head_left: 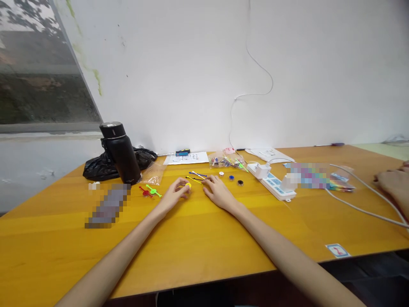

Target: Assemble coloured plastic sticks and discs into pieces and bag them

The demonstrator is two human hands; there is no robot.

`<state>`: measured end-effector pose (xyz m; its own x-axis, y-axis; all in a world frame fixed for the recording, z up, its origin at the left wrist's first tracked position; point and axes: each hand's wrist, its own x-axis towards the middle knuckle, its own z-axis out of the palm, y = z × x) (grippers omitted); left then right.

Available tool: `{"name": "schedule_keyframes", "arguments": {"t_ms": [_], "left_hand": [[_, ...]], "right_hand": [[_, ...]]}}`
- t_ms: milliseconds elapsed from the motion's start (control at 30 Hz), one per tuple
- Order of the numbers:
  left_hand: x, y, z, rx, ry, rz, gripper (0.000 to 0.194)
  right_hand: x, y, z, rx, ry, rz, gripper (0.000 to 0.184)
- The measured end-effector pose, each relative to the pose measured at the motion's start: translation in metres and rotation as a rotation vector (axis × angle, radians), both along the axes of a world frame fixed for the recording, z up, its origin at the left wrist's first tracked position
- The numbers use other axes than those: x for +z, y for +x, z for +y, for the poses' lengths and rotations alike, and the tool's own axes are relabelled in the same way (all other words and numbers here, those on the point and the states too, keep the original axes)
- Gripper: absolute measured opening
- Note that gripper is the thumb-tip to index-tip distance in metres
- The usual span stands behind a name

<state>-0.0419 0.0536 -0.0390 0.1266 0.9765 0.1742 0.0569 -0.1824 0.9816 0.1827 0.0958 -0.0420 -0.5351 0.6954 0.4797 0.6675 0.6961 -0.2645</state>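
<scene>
Between the thumb and fingers of my left hand (175,194) is a small yellow round piece (188,185). My right hand (220,192) is low over the table, fingers curled, with its fingertips at the near end of a thin yellow arrow-shaped stick (193,180). Just beyond lie a white stick (198,175) and a blue stick (191,172), with a dark one partly hidden by my fingers. A red arrow with a round middle (145,193) and a green one like it (154,191) rest left of my left hand. White (221,173), blue (231,178) and black (240,183) round pieces sit beyond my right hand.
A black bottle (121,155) stands at left before a black plastic bag (99,166), near a blurred flat object (108,207). A bag of small coloured parts (225,160) lies at the back. To the right are a power strip (276,187), cables and another person's hand (394,185).
</scene>
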Motion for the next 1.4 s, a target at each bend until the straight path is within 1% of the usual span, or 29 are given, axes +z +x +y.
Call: {"name": "schedule_keyframes", "arguments": {"t_ms": [133, 233, 433, 533, 600, 667, 700, 767, 833, 867, 933, 1000, 1067, 1133, 1233, 1300, 1400], "left_hand": [[0.002, 0.000, -0.001, 0.003, -0.083, -0.110, 0.041], [0.003, 0.001, -0.002, -0.001, -0.107, -0.163, 0.043], [0.003, 0.000, -0.001, 0.013, -0.112, -0.182, 0.043], [0.004, 0.000, -0.002, 0.014, -0.109, -0.185, 0.045], [0.006, 0.000, -0.004, 0.018, -0.110, -0.184, 0.046], [0.008, 0.001, -0.005, 0.021, -0.109, -0.179, 0.046], [0.008, 0.001, -0.005, 0.022, -0.110, -0.177, 0.047], [0.010, 0.001, -0.005, 0.021, -0.113, -0.172, 0.049], [0.010, 0.002, -0.005, 0.014, -0.118, -0.168, 0.051], [0.010, 0.002, -0.005, 0.009, -0.118, -0.166, 0.051], [0.010, 0.002, -0.005, 0.000, -0.117, -0.163, 0.052], [0.009, 0.002, -0.005, -0.008, -0.117, -0.169, 0.051], [0.009, 0.002, -0.005, -0.017, -0.126, -0.181, 0.052], [0.008, 0.002, -0.005, -0.027, -0.138, -0.189, 0.052], [0.007, 0.002, -0.004, -0.032, -0.135, -0.200, 0.050], [0.007, 0.002, -0.004, -0.028, -0.123, -0.217, 0.049], [0.007, 0.003, -0.005, -0.020, -0.129, -0.236, 0.052]], "right_hand": [[0.001, -0.001, 0.001, -0.043, 0.004, -0.008, 0.012], [0.003, -0.001, 0.001, -0.073, 0.005, 0.006, 0.006], [0.001, -0.002, 0.003, -0.074, 0.004, 0.001, 0.008], [-0.001, -0.003, 0.002, -0.061, 0.009, -0.061, 0.011], [-0.002, -0.003, 0.001, -0.092, 0.021, -0.104, 0.013], [-0.001, -0.001, 0.001, -0.144, 0.005, -0.079, 0.014], [-0.001, -0.001, 0.001, -0.165, -0.034, -0.028, 0.014], [0.001, 0.000, 0.003, -0.161, -0.179, 0.155, 0.011], [0.003, -0.001, 0.007, -0.091, -0.372, 0.405, 0.008], [0.005, -0.003, 0.009, -0.039, -0.459, 0.529, 0.010], [0.006, -0.006, 0.012, 0.060, -0.585, 0.720, 0.022], [0.008, -0.009, 0.014, 0.108, -0.656, 0.821, 0.036], [0.009, -0.011, 0.013, 0.118, -0.698, 0.874, 0.042], [0.011, -0.011, 0.010, 0.124, -0.739, 0.906, 0.041], [0.013, -0.011, 0.004, 0.154, -0.790, 0.886, 0.043], [0.015, -0.012, 0.002, 0.164, -0.783, 0.841, 0.042], [0.016, -0.013, -0.001, 0.163, -0.729, 0.772, 0.037]]}}
